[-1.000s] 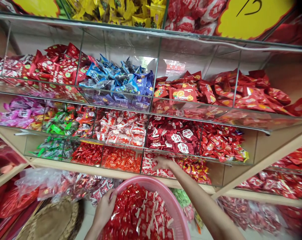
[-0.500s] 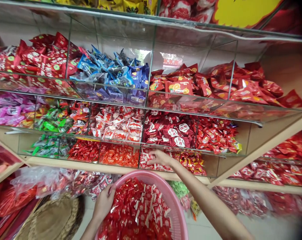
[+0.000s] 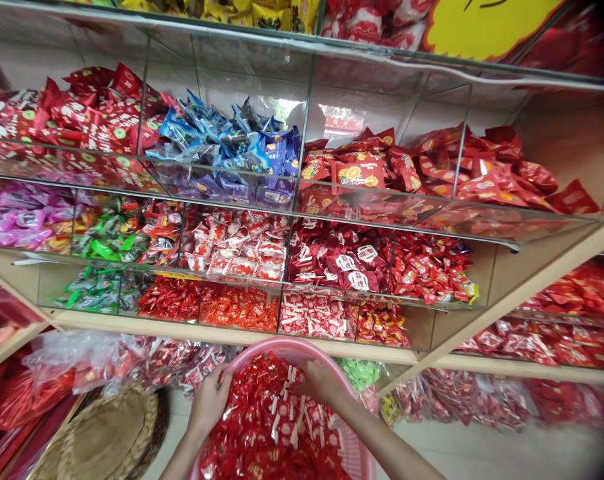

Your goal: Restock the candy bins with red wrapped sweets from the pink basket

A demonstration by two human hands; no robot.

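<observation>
A pink plastic basket (image 3: 365, 440) full of red and red-and-white wrapped candies (image 3: 282, 427) is at the bottom centre. My left hand (image 3: 213, 397) is closed on the basket's left rim. Inside the basket, at its upper right, my right hand (image 3: 322, 383) is low over the candies; its fingertips are blurred among the wrappers, so what it holds cannot be made out. Just behind the basket, the lowest shelf has a compartment of red-and-white candies (image 3: 315, 315), beside orange-red ones (image 3: 239, 308).
Glass-fronted shelves (image 3: 302, 212) with blue, red, purple and green packets rise in front. A wooden shelf edge (image 3: 157, 328) runs just behind the basket. At the lower left are a woven basket (image 3: 149, 413) and plastic bags (image 3: 82, 360); more bagged candies (image 3: 462, 400) lie at right.
My right hand has moved down from the red-and-white candy compartment into the pink basket. My left hand stays at the basket's rim.
</observation>
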